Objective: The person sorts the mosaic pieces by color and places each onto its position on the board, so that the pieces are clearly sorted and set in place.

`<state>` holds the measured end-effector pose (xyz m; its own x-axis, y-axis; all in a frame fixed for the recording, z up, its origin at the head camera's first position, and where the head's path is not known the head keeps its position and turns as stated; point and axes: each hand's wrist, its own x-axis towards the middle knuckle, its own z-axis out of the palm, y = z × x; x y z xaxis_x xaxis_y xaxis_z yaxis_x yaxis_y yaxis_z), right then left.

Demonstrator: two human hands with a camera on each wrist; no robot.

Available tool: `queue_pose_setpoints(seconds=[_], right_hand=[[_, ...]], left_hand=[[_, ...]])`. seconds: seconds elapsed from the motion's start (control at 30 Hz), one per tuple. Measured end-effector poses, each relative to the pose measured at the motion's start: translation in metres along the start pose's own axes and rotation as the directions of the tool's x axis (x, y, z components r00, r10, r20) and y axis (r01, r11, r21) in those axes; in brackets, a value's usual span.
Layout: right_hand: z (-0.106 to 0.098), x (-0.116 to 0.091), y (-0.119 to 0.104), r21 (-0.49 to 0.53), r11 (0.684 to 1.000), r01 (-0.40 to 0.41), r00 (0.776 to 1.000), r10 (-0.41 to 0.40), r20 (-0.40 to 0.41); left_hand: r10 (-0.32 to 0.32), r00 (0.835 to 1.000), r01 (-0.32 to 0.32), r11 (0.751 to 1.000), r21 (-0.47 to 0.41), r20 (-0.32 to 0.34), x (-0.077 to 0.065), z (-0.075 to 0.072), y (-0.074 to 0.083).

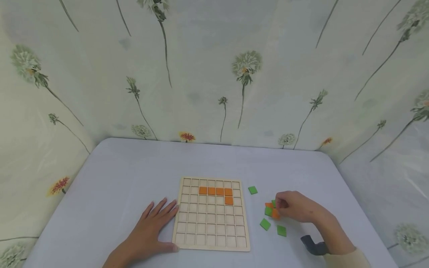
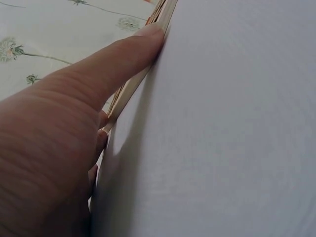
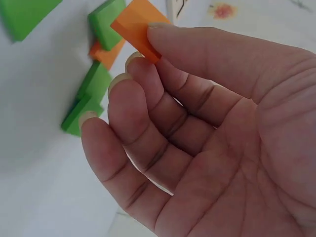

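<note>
A pale wooden grid board [image 1: 211, 250] lies on the table with a row of several orange tiles [image 1: 211, 191] near its far edge. One more orange tile [image 1: 229, 200] sits below the row's right end. My left hand [image 1: 147, 230] rests with fingers spread along the board's left side; in the left wrist view the thumb [image 2: 128, 54] touches the board's edge. Right of the board, my right hand [image 1: 296, 206] is over a small pile of tiles. It pinches an orange tile [image 3: 136, 27] between thumb and forefinger, the other fingers loosely bent beneath.
Around the pile lie loose green tiles, one [image 1: 253, 190] near the board's far right corner, others [image 1: 265, 224] toward the front. Beneath the right forearm shows a dark strap [image 1: 313, 245]. Flower-patterned cloth [image 1: 207, 74] stands behind the white table [image 1: 134, 163].
</note>
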<state>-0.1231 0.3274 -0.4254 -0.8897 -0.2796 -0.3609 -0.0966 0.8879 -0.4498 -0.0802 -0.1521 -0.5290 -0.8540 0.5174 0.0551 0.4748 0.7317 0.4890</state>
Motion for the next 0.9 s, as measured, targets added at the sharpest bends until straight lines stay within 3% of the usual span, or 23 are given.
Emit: queue_pose_setpoints(seconds=[0.3, 0.57, 0.9], right_hand=[[-0.002, 0.014, -0.023, -0.038, 0.993, 0.116, 0.991, -0.118, -0.056], [-0.007, 0.026, -0.044, -0.036, 0.998, 0.058, 0.996, -0.06, -0.059], [-0.004, 0.04, -0.067, -0.083, 0.987, 0.136, 0.985, -0.144, -0.099]], left_hand=[[-0.016, 1.0, 0.016, 1.0, -0.006, 0.005, 0.0, 0.0, 0.001], [-0.021, 1.0, 0.021, 1.0, 0.0, 0.013, 0.0, 0.0, 0.001], [-0.013, 1.0, 0.013, 1.0, 0.003, 0.007, 0.001, 0.0, 0.0]])
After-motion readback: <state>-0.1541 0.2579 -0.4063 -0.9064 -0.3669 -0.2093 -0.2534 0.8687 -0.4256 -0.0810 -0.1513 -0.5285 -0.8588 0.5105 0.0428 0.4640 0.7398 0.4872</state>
